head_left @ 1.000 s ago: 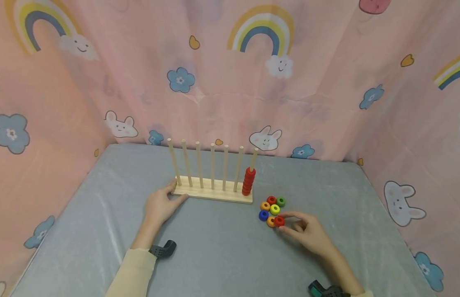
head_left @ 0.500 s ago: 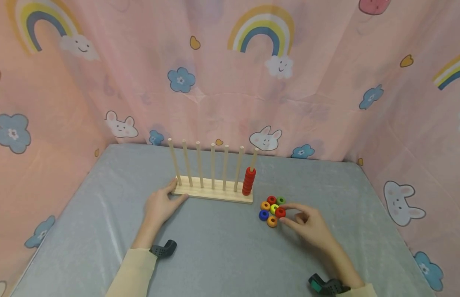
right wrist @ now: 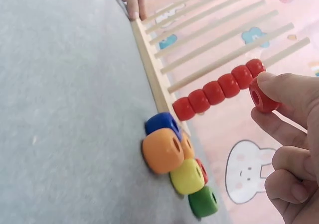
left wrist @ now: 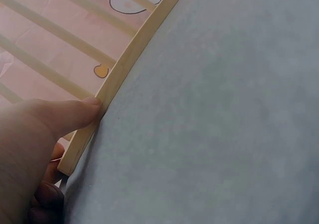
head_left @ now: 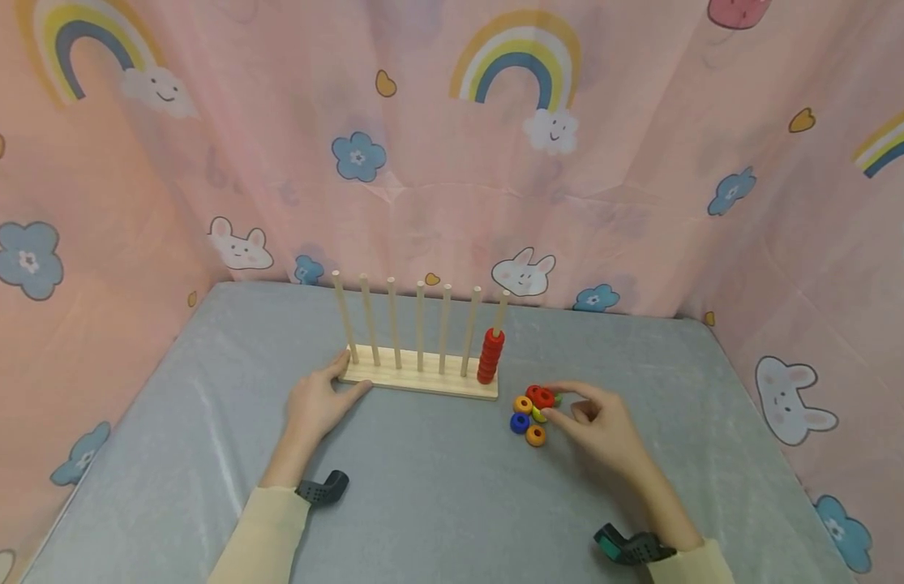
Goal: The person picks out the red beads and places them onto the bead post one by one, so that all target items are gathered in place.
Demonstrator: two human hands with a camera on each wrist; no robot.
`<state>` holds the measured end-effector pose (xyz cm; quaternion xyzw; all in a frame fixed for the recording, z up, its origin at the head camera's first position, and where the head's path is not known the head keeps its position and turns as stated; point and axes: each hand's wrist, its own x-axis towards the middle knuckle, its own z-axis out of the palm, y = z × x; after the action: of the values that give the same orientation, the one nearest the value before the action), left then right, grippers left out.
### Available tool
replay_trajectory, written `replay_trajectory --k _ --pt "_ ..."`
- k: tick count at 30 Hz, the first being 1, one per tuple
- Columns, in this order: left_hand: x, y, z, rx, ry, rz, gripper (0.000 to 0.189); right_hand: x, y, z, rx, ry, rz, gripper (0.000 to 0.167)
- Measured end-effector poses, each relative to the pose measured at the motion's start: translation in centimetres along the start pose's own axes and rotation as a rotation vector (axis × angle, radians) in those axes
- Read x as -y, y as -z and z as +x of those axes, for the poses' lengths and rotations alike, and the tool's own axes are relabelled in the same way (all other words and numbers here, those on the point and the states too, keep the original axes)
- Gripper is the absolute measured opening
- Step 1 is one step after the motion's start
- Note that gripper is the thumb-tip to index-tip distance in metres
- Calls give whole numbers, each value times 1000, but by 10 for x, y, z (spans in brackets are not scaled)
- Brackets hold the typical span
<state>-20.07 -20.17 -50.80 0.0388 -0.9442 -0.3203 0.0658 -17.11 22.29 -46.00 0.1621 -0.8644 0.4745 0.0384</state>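
Observation:
My left hand grips the left end of a wooden bead rack, thumb on its front edge and fingers behind it. The rack carries several upright pegs in a row. Only the rightmost peg bears beads, a stack of red ones. My right hand pinches another red bead between thumb and fingers, above a group of loose beads. In that group are a blue bead, a yellow bead, a green bead, two orange ones and a red one partly hidden by the held bead.
A grey cloth covers the table. Behind and on both sides hangs a pink curtain printed with rainbows, flowers and rabbits. Each wrist wears a dark camera mount, such as the left one.
My right hand has lifted the red bead off the near side of the group and carried it away from me, over the loose beads. The left hand stays on the rack.

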Motion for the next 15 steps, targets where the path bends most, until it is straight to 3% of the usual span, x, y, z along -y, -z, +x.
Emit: replay_trajectory --k 15 --pt "0 0 0 -4 -1 -7 76 15 -7 22 -61 49 40 29"
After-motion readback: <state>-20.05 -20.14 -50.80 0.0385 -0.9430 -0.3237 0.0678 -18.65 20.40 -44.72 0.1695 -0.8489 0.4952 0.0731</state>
